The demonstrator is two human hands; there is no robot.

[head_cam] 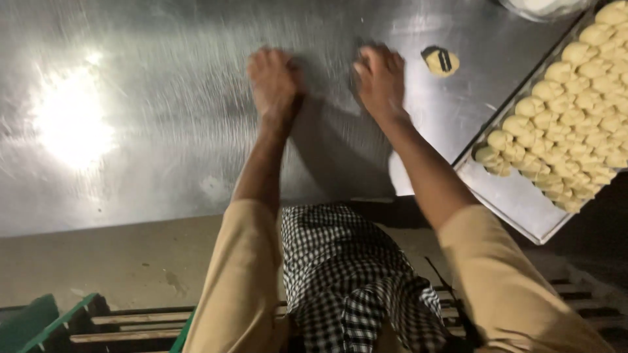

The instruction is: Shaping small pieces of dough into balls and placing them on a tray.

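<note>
Fingers (265, 59) of my left hand (273, 82) look curled down against the steel surface (150, 131), and those of my right hand (379, 78) do the same just beside it; both are blurred, so I cannot tell whether either is closed around anything or only pressing flat. Taking the right hand as my landmark, the nearest loose thing is a small round dough piece (442, 62) with a dark mark across its top, lying on the surface just beyond that hand on its outer side, near it but not touching. Further out past the dough piece, well apart from the right hand, a metal tray (517, 202) sits at an angle on the surface's edge, its upper part packed with rows of pale shaped dough lumps (562, 124) and its near corner bare. Above the tray, at the frame's top, the rim of a pale bowl (543, 6) just shows. On the far side of the left hand, away from the right hand, a bright glare spot (69, 121) washes out the surface. Nothing lies between the right hand and the dough piece. Both forearms reach straight forward from tan sleeves (242, 274), wrists close together, over a black-and-white checked cloth (347, 274) at my waist.
</note>
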